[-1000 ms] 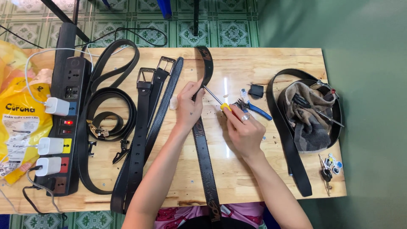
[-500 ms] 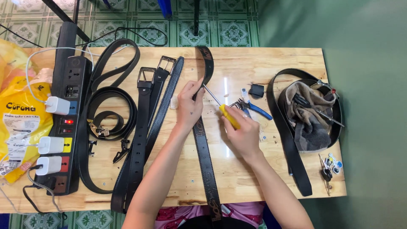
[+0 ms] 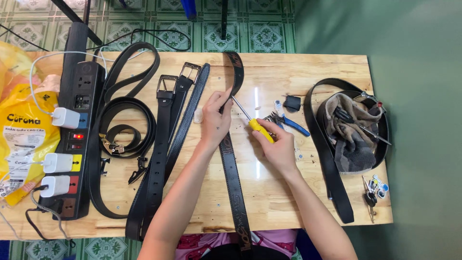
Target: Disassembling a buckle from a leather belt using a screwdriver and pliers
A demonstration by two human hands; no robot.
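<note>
Wooden table (image 3: 308, 72) holds several belts. Left hand (image 3: 215, 123) pinches the dark belt (image 3: 230, 144) flat; right hand (image 3: 278, 147) grips a yellow screwdriver (image 3: 255, 126), fingers closed. Best to keep the tip steady and square on the strap.

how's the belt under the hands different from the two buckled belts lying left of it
The belt under the hands shows no buckle in view and has pale markings along it; the two buckled belts are plain with metal buckles at their far ends. The left hand pins it while the right hand points a yellow-handled screwdriver at it; the buckled pair lie untouched. All are dark, lying lengthwise.
</note>
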